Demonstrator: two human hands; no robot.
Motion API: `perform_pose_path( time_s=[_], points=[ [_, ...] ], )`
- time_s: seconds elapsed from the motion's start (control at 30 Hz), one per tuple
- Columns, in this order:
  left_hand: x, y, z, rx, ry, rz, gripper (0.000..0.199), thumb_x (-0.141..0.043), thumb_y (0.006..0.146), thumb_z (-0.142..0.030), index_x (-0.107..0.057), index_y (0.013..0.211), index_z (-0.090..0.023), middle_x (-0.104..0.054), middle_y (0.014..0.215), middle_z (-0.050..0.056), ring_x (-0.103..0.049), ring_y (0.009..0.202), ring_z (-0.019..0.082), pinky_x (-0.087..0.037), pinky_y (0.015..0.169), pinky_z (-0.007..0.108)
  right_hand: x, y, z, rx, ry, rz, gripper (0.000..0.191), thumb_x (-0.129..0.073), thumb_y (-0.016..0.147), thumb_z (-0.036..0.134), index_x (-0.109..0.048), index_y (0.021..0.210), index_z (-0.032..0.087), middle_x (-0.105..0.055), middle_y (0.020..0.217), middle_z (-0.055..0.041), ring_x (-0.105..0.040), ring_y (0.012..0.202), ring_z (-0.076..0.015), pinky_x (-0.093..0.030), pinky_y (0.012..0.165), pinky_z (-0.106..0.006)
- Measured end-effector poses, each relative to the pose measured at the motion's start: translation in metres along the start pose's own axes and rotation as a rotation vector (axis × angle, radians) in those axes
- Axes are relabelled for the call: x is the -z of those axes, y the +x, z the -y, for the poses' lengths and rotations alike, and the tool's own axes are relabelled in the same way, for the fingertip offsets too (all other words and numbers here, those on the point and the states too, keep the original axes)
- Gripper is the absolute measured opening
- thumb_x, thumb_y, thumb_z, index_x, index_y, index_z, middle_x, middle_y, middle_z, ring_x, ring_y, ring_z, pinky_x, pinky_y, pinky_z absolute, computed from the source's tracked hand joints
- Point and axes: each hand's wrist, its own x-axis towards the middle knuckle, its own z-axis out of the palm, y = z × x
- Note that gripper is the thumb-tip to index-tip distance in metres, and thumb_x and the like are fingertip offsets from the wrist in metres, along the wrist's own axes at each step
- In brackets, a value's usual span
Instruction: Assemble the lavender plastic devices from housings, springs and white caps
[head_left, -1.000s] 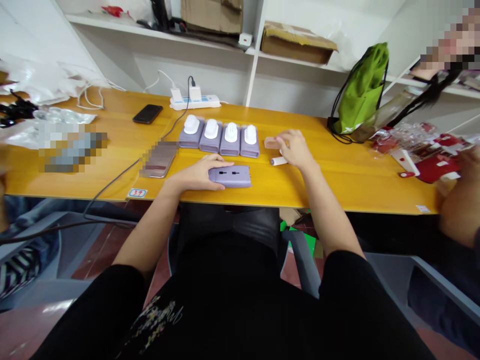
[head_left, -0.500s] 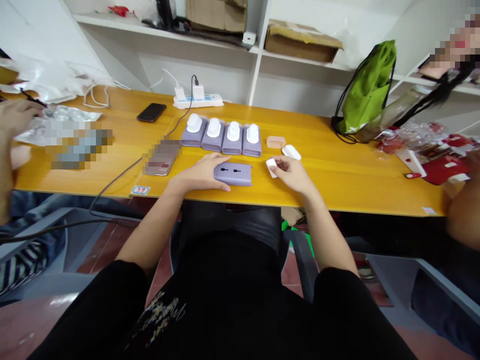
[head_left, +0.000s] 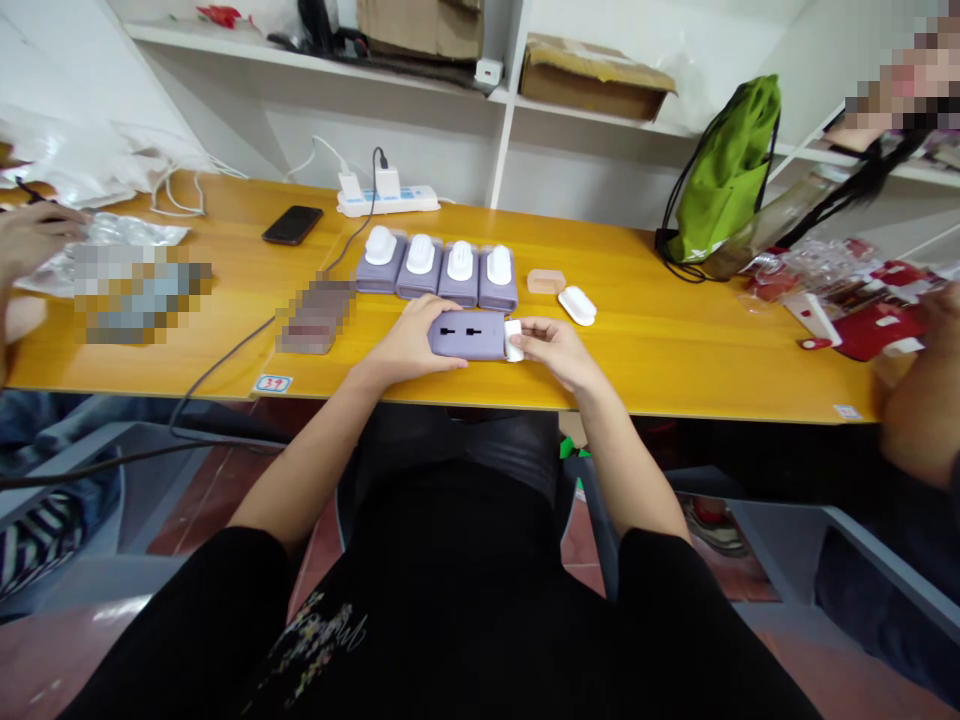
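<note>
My left hand (head_left: 405, 345) is wrapped round the left end of a purple box (head_left: 487, 348), which has two black marks on its upper face. Between the thumb and fingers of my right hand (head_left: 553, 350) is a small white block (head_left: 513, 341), up against the box's right end. Whether it goes inside the box, I cannot tell. Just behind stands a row of similar purple boxes (head_left: 418, 285), each topped by a white rounded piece (head_left: 460, 262). A peach oval piece (head_left: 546, 282) and a white oval piece (head_left: 577, 306) lie behind my right hand.
On the table's left are a blurred-out phone-like slab (head_left: 315, 312), a black phone (head_left: 292, 225) and a power strip (head_left: 405, 203) with a dark cable. A green drawstring bag (head_left: 724, 180) stands back right. Co-workers' hands (head_left: 34, 240) show at both sides.
My right hand has moved left, bringing the white block from apart on the table's right to the purple box's right end. My left hand keeps its hold on the box.
</note>
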Motion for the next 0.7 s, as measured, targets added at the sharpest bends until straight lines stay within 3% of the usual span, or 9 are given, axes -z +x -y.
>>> perform_pose_path(
  time_s=[0.17, 0.7],
  points=[
    [-0.002, 0.0, 0.001, -0.026, 0.01, -0.012, 0.088, -0.107, 0.079, -0.052, -0.068, 0.154, -0.028, -0.07, 0.159, 0.014, -0.064, 0.153, 0.045, -0.049, 0.139, 0.066, 0.0, 0.0, 0.0, 0.0, 0.029, 0.0, 0.053, -0.114, 0.073, 0.063, -0.096, 0.107, 0.028, -0.094, 0.11, -0.0071, -0.083, 0.096, -0.0243, -0.07, 0.099, -0.046],
    [-0.002, -0.001, 0.004, -0.065, 0.002, -0.043, 0.088, -0.105, 0.08, -0.057, -0.067, 0.156, -0.03, -0.07, 0.162, 0.014, -0.063, 0.153, 0.045, -0.048, 0.14, 0.067, -0.014, 0.0, 0.0, 0.027, 0.116, -0.109, 0.061, -0.117, 0.065, 0.071, -0.094, 0.104, 0.03, -0.093, 0.111, -0.0057, -0.083, 0.102, -0.0254, -0.073, 0.103, -0.048]
  ],
)
